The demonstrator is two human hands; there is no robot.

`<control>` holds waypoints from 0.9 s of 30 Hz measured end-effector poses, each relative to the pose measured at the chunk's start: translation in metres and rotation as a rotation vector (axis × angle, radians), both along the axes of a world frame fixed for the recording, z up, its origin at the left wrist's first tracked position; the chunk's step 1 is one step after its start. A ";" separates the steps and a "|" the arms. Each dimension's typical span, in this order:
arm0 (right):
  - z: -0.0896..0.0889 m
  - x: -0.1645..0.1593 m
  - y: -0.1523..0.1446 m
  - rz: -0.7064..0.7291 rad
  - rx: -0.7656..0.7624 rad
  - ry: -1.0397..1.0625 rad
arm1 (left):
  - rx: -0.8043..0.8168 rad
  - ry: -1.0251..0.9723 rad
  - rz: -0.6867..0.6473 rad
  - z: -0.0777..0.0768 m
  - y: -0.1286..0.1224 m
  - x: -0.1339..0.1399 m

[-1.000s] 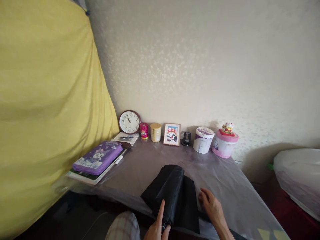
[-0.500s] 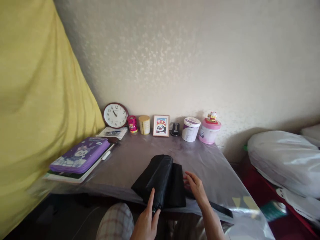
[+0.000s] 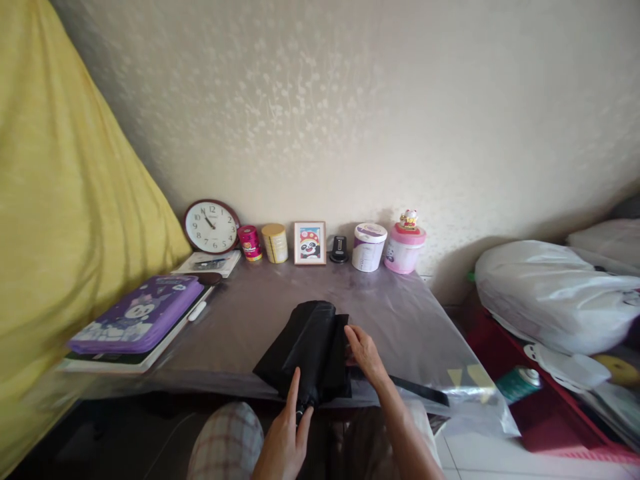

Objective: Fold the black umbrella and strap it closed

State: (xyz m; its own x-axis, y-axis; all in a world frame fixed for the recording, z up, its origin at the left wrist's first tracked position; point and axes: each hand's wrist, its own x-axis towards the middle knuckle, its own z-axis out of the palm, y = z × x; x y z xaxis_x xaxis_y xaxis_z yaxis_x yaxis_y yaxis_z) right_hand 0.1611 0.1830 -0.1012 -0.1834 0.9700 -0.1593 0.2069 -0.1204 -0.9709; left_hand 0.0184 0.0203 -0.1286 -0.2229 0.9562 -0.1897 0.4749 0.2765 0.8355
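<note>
A black folding umbrella (image 3: 313, 343), its cloth loosely folded, lies over the table's near edge with the top pointing away from me. My left hand (image 3: 286, 430) is closed round the handle end, index finger stretched along the cloth; the handle itself is mostly hidden. On the other side, my right hand (image 3: 365, 352) grips the right edge of a loose fold, thumb and fingers closing on it; some fingertips are hidden. A flat black strip (image 3: 420, 391) lies on the table beyond my right wrist.
Along the wall stand a clock (image 3: 211, 227), a pink can (image 3: 249, 243), a yellow-lidded tub (image 3: 275, 243), a picture frame (image 3: 310, 243) and two round tubs (image 3: 370, 248). A purple case (image 3: 140, 315) rests on books at left. A red bin (image 3: 545, 420) stands right.
My right hand has come in against the umbrella's right edge and closed on the cloth. My left hand keeps its hold. The view has shifted slightly to the right.
</note>
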 end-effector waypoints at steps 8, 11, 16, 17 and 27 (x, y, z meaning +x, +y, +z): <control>-0.021 0.006 0.018 -0.104 0.224 -0.238 | -0.047 -0.067 0.007 0.012 0.001 -0.001; -0.024 0.008 0.019 -0.080 0.250 -0.217 | -0.045 -0.118 0.003 0.016 0.001 -0.002; -0.014 0.002 0.017 -0.032 0.253 0.029 | -0.012 -0.181 0.051 0.022 0.005 -0.002; -0.009 -0.001 0.017 -0.029 0.240 0.082 | 0.007 -0.183 0.059 0.023 0.006 -0.003; 0.010 -0.051 0.019 -0.006 0.103 0.246 | 0.064 0.007 -0.089 0.007 0.011 -0.014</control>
